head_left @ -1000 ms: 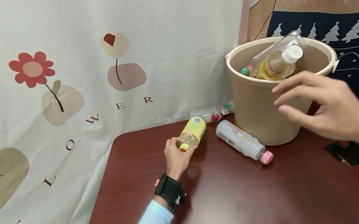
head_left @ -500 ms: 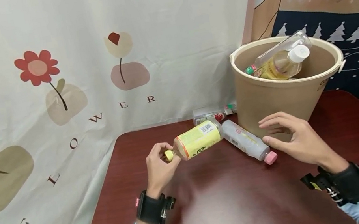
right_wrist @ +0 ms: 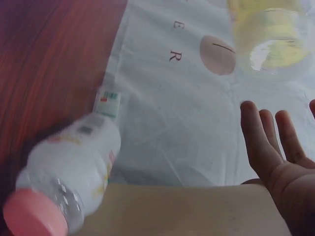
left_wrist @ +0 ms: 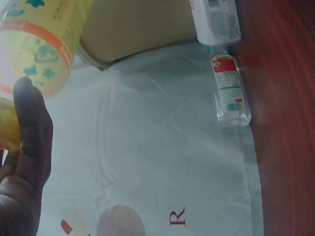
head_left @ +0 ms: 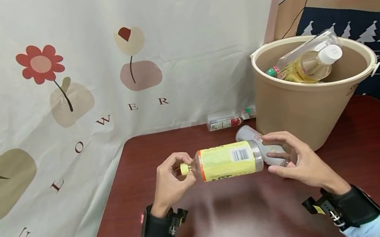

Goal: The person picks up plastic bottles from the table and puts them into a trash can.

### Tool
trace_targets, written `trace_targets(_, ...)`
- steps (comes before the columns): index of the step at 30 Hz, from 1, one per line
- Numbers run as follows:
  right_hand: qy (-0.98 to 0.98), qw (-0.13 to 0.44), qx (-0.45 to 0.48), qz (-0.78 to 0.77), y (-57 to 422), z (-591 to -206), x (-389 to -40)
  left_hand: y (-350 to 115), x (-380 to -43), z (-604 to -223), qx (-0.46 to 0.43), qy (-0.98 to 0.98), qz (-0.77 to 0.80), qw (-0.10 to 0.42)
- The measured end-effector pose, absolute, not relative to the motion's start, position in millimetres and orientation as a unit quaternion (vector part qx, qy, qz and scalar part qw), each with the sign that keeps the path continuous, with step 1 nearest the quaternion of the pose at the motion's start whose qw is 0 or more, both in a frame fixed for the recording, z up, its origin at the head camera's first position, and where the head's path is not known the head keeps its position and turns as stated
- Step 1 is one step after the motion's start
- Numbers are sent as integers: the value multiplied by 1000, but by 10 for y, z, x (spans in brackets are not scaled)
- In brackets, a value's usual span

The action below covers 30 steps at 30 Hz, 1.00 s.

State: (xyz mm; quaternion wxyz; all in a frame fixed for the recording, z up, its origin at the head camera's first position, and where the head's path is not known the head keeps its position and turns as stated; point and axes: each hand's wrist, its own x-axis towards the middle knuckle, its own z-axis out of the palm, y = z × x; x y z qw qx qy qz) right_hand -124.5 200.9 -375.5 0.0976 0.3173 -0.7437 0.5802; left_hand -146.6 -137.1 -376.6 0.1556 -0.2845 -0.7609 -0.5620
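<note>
The left hand point(head_left: 172, 184) pinches the yellow-labelled bottle point(head_left: 228, 161) by its neck, fingers curled close, while the right hand point(head_left: 304, 162) is spread loosely and holds nothing. Half a second ago the bottle sloped up toward its base; now it lies level above the desk point(head_left: 233, 233), and the right hand has come nearer that base. The right wrist view shows a gap between fingertips and base, plus the white bottle's pink cap point(right_wrist: 34, 214), mostly hidden from the head camera. Only the head view shows bottles inside the beige bucket point(head_left: 285, 118).
</note>
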Motion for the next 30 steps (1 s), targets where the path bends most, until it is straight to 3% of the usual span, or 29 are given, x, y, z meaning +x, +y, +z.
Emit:
trace_targets(8,-687,65,357,629,1875,-3828,-1208,-1367,-1461,-3720,-342,-726,-584,117)
trace_targets(30,-629,180,406,638,1854,-3903,-1259,-1318,-1458,-3794,-374,-710,-585,121)
